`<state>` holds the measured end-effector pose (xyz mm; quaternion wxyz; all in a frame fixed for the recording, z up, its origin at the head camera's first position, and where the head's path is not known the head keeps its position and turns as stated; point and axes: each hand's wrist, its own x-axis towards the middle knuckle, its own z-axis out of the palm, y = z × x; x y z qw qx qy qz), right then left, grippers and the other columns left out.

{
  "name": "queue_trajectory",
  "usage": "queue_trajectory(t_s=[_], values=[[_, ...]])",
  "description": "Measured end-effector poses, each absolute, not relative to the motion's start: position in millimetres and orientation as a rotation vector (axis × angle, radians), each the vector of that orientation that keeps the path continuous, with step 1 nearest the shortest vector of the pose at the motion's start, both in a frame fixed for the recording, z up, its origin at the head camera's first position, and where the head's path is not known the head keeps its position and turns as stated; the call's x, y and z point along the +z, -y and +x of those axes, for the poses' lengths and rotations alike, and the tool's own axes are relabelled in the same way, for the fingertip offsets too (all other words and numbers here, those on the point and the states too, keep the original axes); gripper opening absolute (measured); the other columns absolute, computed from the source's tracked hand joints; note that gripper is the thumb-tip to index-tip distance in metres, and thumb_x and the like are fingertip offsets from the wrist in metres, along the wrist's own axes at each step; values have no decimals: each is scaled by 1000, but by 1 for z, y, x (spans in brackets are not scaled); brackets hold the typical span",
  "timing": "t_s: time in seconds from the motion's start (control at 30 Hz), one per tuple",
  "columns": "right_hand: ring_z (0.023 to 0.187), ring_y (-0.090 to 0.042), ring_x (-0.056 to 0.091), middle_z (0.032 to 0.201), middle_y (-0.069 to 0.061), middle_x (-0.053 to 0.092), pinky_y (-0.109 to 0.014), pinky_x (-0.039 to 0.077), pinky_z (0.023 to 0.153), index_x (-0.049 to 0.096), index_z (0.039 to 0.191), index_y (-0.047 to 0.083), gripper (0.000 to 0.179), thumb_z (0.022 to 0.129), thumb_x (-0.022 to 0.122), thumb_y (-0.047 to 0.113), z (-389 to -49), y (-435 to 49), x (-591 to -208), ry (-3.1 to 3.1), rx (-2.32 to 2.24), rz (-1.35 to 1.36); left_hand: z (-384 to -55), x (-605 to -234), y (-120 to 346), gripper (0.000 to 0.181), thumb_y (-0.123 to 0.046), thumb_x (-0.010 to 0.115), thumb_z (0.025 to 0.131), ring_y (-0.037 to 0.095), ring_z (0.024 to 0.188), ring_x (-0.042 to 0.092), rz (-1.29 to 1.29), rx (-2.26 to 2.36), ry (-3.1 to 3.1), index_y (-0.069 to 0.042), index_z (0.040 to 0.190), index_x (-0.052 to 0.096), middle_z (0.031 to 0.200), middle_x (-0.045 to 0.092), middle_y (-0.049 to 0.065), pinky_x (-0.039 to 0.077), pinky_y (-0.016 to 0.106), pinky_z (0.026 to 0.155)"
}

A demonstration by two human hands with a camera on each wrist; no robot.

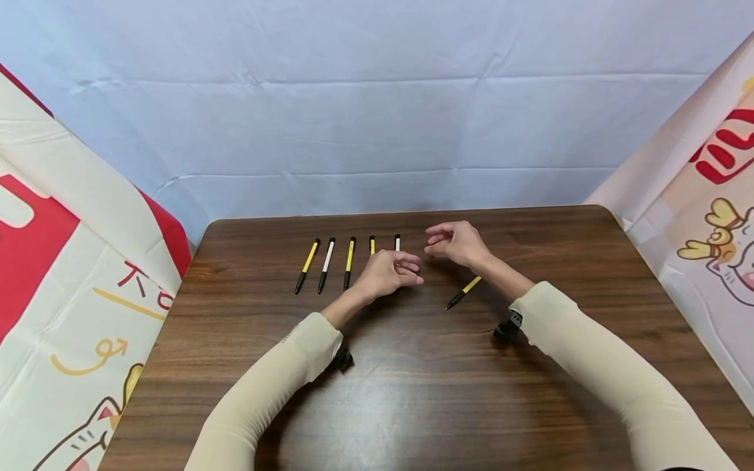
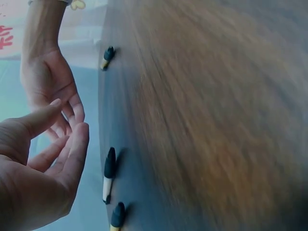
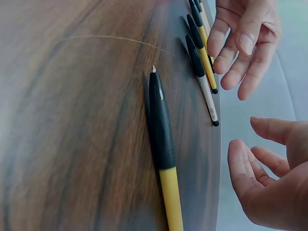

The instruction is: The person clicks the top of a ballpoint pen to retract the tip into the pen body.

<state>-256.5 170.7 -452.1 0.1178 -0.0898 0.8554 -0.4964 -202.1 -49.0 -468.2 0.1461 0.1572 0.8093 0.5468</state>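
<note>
My left hand (image 1: pixel 385 273) hovers over the right end of a row of pens, its fingers loosely bent and holding nothing. Partly behind it lie a white pen (image 1: pixel 397 243) and a yellow pen (image 1: pixel 372 244). Facing it, my right hand (image 1: pixel 458 243) is raised with relaxed fingers and nothing between them. Below the right hand, a yellow pen with a black grip (image 1: pixel 464 292) lies slanted, its far end hidden by the forearm. The right wrist view shows this yellow pen (image 3: pixel 166 144) close up, with both hands apart from each other.
Further left in the row lie a yellow pen (image 1: pixel 307 266), a white pen (image 1: pixel 326 265) and another yellow pen (image 1: pixel 350 263). All rest on a brown wooden table (image 1: pixel 412 392). A pale cloth (image 1: pixel 377 131) hangs behind the table's far edge, with printed cloths at both sides.
</note>
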Motion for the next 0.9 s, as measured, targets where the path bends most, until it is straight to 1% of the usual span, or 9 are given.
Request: queue_trajectory(t_s=[0.1, 0.23, 0.43, 0.7, 0.9], values=[[90, -16, 75, 115, -20, 73, -37, 64, 86, 65, 139, -4, 50, 93, 82, 7, -252, -177, -451, -2494, -1452, -252, -199, -467, 45, 45, -7, 84, 91, 22, 101, 78, 463, 1595, -2293, 6, 132, 70, 119, 76, 22, 62, 26, 82], [90, -14, 75, 116, -21, 72, -34, 64, 85, 64, 140, -5, 50, 94, 80, 6, -247, -186, -448, -2477, -1471, -245, -197, -467, 39, 46, -8, 85, 91, 21, 100, 78, 486, 1594, -2289, 6, 132, 70, 118, 76, 22, 62, 26, 81], [89, -9, 75, 118, -23, 72, -41, 62, 92, 62, 141, -8, 52, 95, 80, 5, -240, -200, -445, -2443, -1520, -224, -196, -467, 31, 45, -9, 86, 90, 18, 97, 79, 483, 1572, -2305, 5, 131, 71, 116, 78, 19, 61, 25, 79], [94, -14, 77, 120, -27, 72, -43, 62, 91, 61, 141, -8, 51, 96, 79, 7, -232, -220, -443, -2447, -1534, -196, -193, -470, 22, 44, -10, 86, 90, 17, 95, 79, 471, 1549, -2324, 3, 130, 73, 115, 79, 17, 61, 23, 76], [95, -16, 78, 119, -26, 73, -36, 64, 86, 61, 141, -9, 52, 97, 79, 12, -227, -232, -442, -2487, -1494, -164, -191, -474, 14, 42, -8, 86, 90, 14, 92, 78, 464, 1547, -2304, 4, 128, 73, 112, 79, 16, 61, 22, 77]])
